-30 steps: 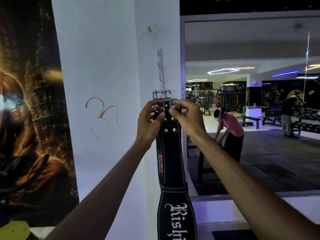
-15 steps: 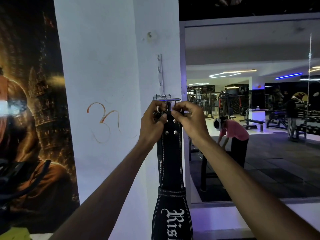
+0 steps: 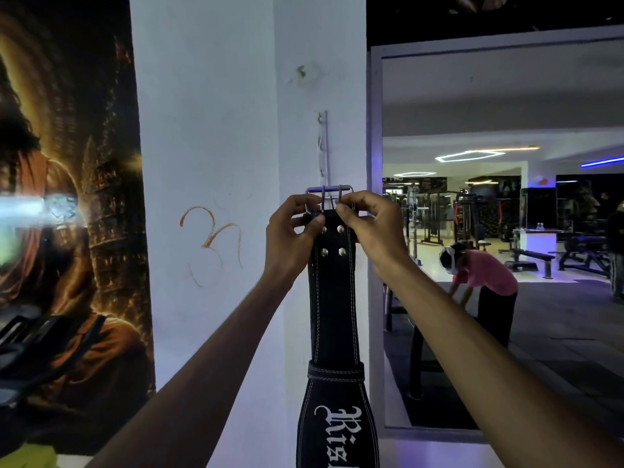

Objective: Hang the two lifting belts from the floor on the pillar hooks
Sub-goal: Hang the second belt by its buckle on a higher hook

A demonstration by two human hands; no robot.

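Note:
A black lifting belt (image 3: 332, 309) with white stitching and white lettering hangs straight down against the white pillar (image 3: 209, 136). Its steel buckle (image 3: 329, 190) sits just below a vertical metal hook strip (image 3: 322, 148) fixed to the pillar. My left hand (image 3: 292, 238) pinches the belt's top left corner by the buckle. My right hand (image 3: 369, 228) pinches the top right corner and the buckle prongs. Whether the buckle is caught on a hook is hidden by my fingers. A second belt is not in sight.
A dark poster (image 3: 67, 214) covers the wall left of the pillar. A large wall mirror (image 3: 506, 231) on the right reflects the gym machines and a person in a pink shirt (image 3: 486, 275) bending over. An orange scribble (image 3: 212, 241) marks the pillar.
Both hands have kept hold of the belt's top at the foot of the hook strip. The fingers have shifted slightly around the buckle prongs.

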